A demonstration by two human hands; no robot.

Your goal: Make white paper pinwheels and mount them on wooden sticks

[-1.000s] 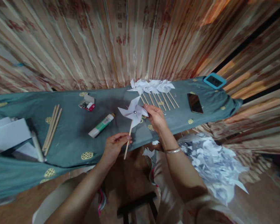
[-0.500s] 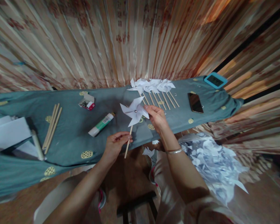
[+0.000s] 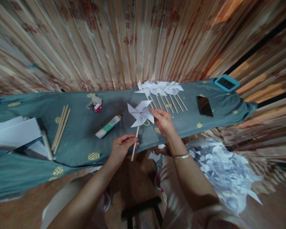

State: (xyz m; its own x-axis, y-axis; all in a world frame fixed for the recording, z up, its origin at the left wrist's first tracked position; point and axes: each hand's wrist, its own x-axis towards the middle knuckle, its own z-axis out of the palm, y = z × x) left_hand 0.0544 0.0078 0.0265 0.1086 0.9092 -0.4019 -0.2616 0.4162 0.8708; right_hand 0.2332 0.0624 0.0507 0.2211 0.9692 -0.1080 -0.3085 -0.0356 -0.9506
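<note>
A white paper pinwheel (image 3: 139, 117) with a shiny pin at its centre is held up over the front edge of the cloth-covered table. My left hand (image 3: 124, 145) pinches its wooden stick below the blades. The fingertips of my right hand (image 3: 162, 121) are at the right-hand blade, closed on the paper. Behind it, several finished-looking pinwheels (image 3: 159, 88) lie in a row at the back edge, sticks toward me. A glue stick (image 3: 108, 126) with a green label lies left of my hands. Beyond it stands an open small box of pins (image 3: 94, 104).
Several loose wooden sticks (image 3: 62, 127) and white paper sheets (image 3: 16, 133) lie on the left. A phone (image 3: 205, 106) and a blue-framed digital clock (image 3: 226, 83) are on the right. A bag of paper scraps (image 3: 221, 168) stands on the floor; a dark stool (image 3: 141, 206) is below.
The whole view has shifted slightly, so the table things appear further right. The pinwheel's blades have turned a little; both hands keep their hold.
</note>
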